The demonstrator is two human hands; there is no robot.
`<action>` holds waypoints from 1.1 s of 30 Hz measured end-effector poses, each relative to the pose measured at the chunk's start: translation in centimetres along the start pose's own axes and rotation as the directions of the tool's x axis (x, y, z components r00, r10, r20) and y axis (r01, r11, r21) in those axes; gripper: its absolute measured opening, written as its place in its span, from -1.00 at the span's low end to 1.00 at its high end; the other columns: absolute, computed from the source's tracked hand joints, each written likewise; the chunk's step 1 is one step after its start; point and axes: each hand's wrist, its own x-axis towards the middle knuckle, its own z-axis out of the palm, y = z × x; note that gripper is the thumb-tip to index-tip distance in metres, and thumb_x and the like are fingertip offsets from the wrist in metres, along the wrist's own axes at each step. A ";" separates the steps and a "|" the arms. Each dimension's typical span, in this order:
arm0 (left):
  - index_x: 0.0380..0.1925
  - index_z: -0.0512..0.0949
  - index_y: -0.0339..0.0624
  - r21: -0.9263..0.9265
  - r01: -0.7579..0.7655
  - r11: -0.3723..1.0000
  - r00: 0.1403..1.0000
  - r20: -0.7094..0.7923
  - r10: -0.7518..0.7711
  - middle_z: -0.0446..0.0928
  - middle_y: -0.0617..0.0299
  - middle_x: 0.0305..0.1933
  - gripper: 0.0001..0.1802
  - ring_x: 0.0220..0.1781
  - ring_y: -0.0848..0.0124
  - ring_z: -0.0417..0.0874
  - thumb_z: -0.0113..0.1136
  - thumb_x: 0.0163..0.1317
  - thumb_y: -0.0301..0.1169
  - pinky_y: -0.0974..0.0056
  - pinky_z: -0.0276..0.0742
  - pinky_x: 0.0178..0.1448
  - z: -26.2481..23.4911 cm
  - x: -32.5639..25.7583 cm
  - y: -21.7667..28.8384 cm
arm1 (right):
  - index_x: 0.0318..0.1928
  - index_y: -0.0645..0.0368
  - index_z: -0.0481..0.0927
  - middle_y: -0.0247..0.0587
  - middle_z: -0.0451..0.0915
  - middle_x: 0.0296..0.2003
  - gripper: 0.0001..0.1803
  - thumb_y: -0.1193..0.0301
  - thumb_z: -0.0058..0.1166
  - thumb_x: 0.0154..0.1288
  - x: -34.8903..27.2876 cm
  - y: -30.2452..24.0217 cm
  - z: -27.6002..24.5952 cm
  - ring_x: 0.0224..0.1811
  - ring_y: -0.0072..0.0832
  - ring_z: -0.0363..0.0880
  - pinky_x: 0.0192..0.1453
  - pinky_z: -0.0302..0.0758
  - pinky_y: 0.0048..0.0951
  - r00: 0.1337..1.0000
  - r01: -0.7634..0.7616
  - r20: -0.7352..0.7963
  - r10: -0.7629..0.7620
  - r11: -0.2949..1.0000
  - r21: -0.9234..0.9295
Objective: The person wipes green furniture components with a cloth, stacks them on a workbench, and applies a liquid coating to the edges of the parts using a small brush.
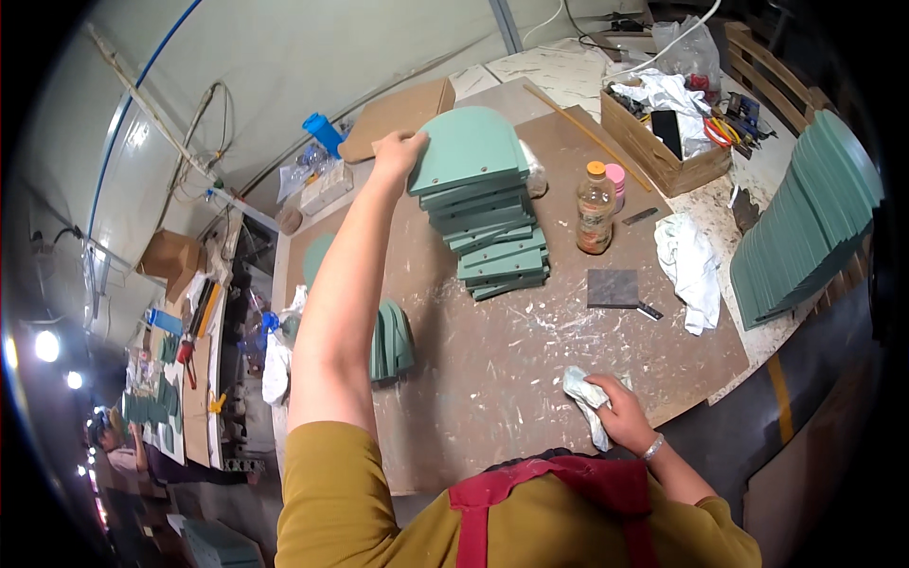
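Gripping the top green panel (467, 149) by its left edge, my left hand (398, 151) holds it on the stack (492, 241) at the far side of the surface (492, 369). My right hand (625, 412) closes on a crumpled rag (589, 393) near me. My arm hides part of another green pile (393, 341).

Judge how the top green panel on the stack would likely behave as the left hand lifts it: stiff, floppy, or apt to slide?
The top green panel looks flat and rigid, so it would probably stay stiff. The left hand grips only its edge, so it may tilt. The stack below is unevenly offset, so neighbouring panels could shift.
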 end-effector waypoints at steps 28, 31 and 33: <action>0.14 0.41 -0.46 -0.137 0.577 0.805 0.806 -0.061 -0.588 0.55 -0.06 0.02 -0.31 0.05 0.29 0.53 0.10 0.32 0.01 0.20 0.41 0.14 -21.4 -29.4 -23.6 | 0.15 0.26 0.41 -0.30 0.59 -0.06 -0.61 0.39 0.10 0.38 8.4 -7.8 17.5 -0.04 -0.60 0.54 0.04 0.49 -0.52 0.814 -0.427 0.572 0.097 0.767 0.478; 0.20 0.38 -0.33 -0.275 0.608 0.744 0.780 0.035 -0.625 0.51 0.06 0.09 -0.29 0.07 0.34 0.49 -0.01 0.35 0.11 0.22 0.41 0.15 -22.0 -29.4 -23.8 | 0.11 0.28 0.43 -0.24 0.60 -0.05 -0.63 0.40 0.10 0.37 9.7 -7.4 18.1 -0.07 -0.53 0.59 -0.01 0.54 -0.46 0.794 -0.564 0.528 0.302 0.689 0.455; 0.22 0.37 -0.28 -0.333 0.635 0.697 0.755 0.077 -0.651 0.49 0.10 0.13 -0.26 0.11 0.34 0.48 -0.04 0.35 0.16 0.22 0.41 0.17 -22.3 -28.8 -24.3 | 0.13 0.29 0.40 -0.22 0.61 -0.06 -0.62 0.41 0.05 0.38 12.1 -7.1 18.7 -0.11 -0.52 0.61 -0.01 0.56 -0.45 0.821 -0.548 0.479 0.312 0.666 0.506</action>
